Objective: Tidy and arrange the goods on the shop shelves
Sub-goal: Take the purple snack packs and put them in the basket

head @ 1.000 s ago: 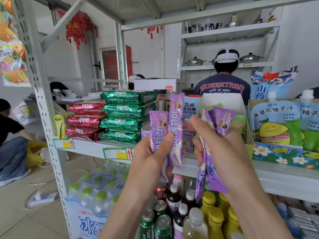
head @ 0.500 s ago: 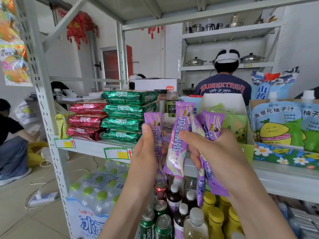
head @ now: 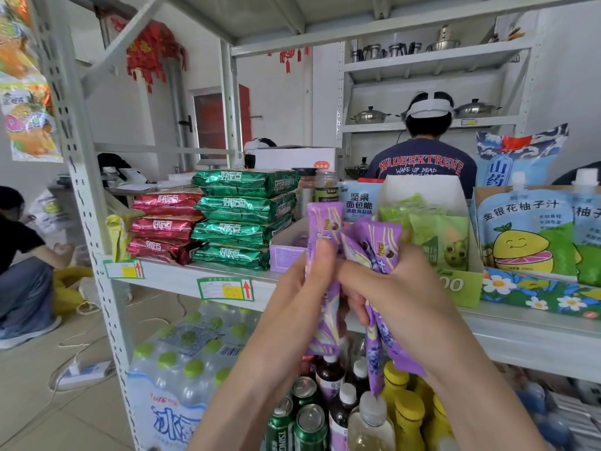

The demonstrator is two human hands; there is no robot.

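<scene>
Left hand (head: 300, 289) pinches one purple packet (head: 325, 222) upright, fingers curled round it. Right hand (head: 403, 288), at 3 o'clock and touching, grips several more packets (head: 382, 239).

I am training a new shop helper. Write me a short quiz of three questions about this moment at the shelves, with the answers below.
1. True or false: the left hand is empty.
2. Which stack on the shelf is taller? A) green packs B) red packs C) both equal
3. What colour are the snack packets in the right hand?
Key: 1 false, it also grips snack packets; 2 A; 3 purple.
</scene>
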